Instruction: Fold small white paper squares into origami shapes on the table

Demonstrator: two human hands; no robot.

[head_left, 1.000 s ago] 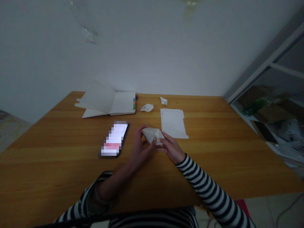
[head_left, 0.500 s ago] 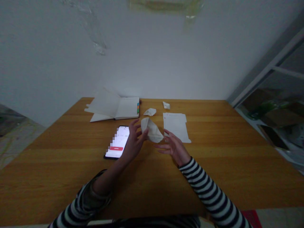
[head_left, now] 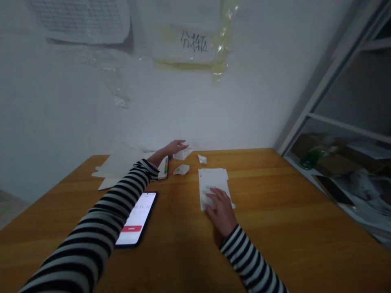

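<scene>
My left hand (head_left: 176,146) reaches to the back of the table, its fingers stretched out over a folded white paper piece (head_left: 184,153) by the wall. Fingers and paper overlap in the view; whether they touch I cannot tell. Two smaller folded paper pieces lie close by, a nearer one (head_left: 181,169) and one to the right (head_left: 202,159). My right hand (head_left: 221,209), fingers apart and slightly bent, is over the near part of a small stack of white paper sheets (head_left: 214,179). Nothing shows in its grasp.
A lit phone (head_left: 137,221) lies under my left forearm, partly covered. Behind that arm is an open notebook (head_left: 163,173) with coloured tabs and loose pages (head_left: 119,162). The white wall bounds the wooden table (head_left: 262,179) at the back; a shelf frame (head_left: 305,118) stands right.
My left hand has carried the folded paper piece from mid-table to the back, and its fingers are now stretched out. My right hand has moved onto the paper sheets. The view has tilted up.
</scene>
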